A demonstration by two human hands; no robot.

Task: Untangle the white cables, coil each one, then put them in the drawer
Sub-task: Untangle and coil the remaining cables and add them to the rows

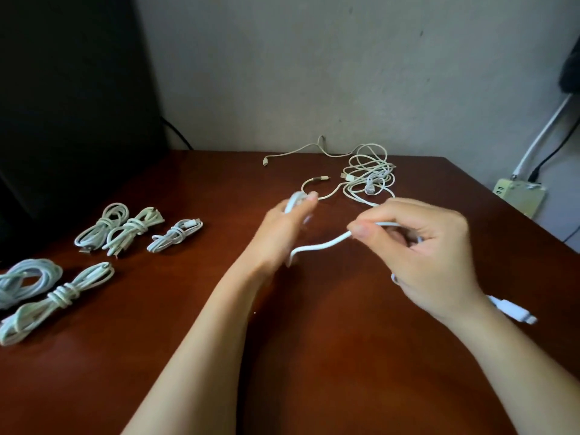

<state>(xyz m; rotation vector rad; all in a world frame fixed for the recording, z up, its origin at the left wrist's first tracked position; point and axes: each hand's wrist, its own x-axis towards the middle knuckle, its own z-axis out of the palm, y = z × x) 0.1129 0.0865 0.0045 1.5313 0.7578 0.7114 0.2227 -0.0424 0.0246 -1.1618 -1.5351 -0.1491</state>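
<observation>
Both hands are up over the middle of the table (pixel 314 372). The right hand (pixel 430 246) pinches a white cable (pixel 320 246) between thumb and forefinger, with the other fingers curled in. The plug (pixel 514 315) pokes out beyond that wrist, on the right. From the pinch the cable sags left towards the left hand (pixel 292 221). That hand is blurred. Its fingers seem curled round a few white loops at the fingertips, but the grip is not sure. A loose tangle (pixel 370 174) of white cables lies at the far edge by the wall (pixel 314 73), apart from both hands, with one end trailing left. Five coiled bundles (pixel 125 229) lie on the left part of the table, three in a farther row and two larger ones near the left edge.
</observation>
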